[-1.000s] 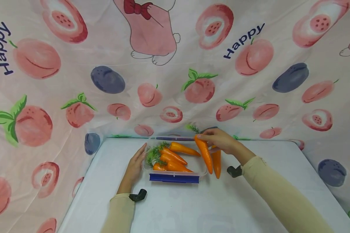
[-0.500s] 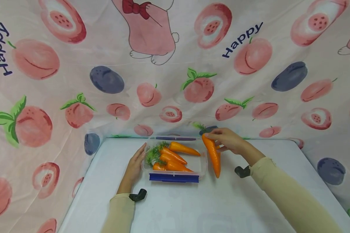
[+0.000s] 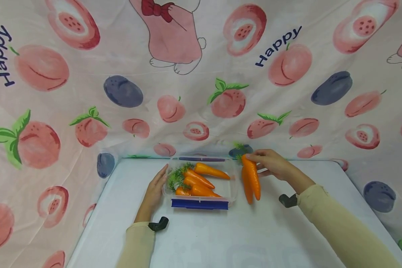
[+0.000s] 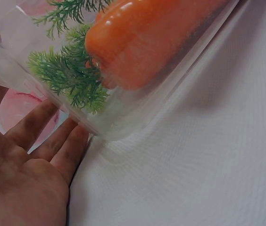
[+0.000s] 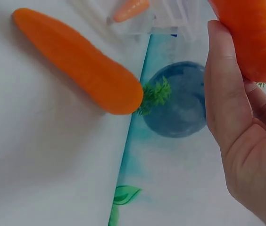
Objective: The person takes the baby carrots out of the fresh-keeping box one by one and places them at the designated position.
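My right hand (image 3: 273, 163) holds an orange carrot (image 3: 254, 176) by its thick green-topped end, tip hanging down, right of a clear plastic container (image 3: 236, 186). Behind it, a second carrot (image 3: 246, 186) lies on the table, shown whole in the right wrist view as a loose carrot (image 5: 76, 61). There the held carrot (image 5: 251, 37) is between thumb and fingers. My left hand (image 3: 154, 193) rests its extended fingers against the container's left side. Inside lie several carrots (image 3: 204, 191), their green tops (image 3: 178, 176) toward the left. The left wrist view shows straight fingertips (image 4: 71, 146) touching the container wall.
A blue latch flap (image 3: 200, 204) hangs folded out at the container's front, with another blue flap (image 3: 201, 159) at the back. The white tabletop (image 3: 221, 238) ends at a fruit-patterned cloth (image 3: 194, 85) behind. Black wrist mounts (image 3: 158, 224) sit on both sleeves.
My right hand has moved right with the held carrot, away from the container's right edge. It passed over the carrot on the table, which now shows to its left. The left hand stayed put.
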### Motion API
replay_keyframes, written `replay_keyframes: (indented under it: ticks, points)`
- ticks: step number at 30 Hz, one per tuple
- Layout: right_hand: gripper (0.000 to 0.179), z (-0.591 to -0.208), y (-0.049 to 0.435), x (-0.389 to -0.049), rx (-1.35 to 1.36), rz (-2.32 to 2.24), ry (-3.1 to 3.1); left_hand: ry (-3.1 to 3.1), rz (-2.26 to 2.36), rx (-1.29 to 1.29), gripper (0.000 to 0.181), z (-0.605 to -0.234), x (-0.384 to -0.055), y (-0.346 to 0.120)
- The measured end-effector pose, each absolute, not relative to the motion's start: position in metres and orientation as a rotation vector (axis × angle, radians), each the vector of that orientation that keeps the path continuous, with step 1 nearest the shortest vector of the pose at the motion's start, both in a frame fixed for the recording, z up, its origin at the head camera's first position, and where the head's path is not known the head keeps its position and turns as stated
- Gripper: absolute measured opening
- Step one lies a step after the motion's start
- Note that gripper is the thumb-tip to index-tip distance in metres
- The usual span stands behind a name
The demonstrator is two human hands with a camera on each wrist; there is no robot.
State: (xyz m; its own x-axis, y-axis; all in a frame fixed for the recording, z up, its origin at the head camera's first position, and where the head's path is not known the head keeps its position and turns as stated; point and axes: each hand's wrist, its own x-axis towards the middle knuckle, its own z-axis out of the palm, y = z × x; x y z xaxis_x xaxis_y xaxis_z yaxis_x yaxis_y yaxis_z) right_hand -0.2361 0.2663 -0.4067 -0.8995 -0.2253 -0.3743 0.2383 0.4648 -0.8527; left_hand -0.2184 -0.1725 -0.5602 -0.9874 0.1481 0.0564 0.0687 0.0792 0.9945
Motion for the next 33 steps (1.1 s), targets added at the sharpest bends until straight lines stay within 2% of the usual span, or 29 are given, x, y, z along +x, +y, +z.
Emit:
replay_keyframes:
  ticks: [13,21,33]
  points:
    - [0.072,-0.425,0.286,-0.228,0.038,-1.480,2.268,2.270,2.060,0.229,0.052,-0.555,-0.222,-0.171]
    - [0.083,-0.445,0.301,-0.227,0.121,-1.505,2.269,2.290,2.045,0.207,0.052,-0.554,-0.224,-0.171]
    - [0.081,-0.480,0.318,-0.227,0.237,-1.504,2.270,2.275,2.057,0.200,0.051,-0.560,-0.219,-0.172]
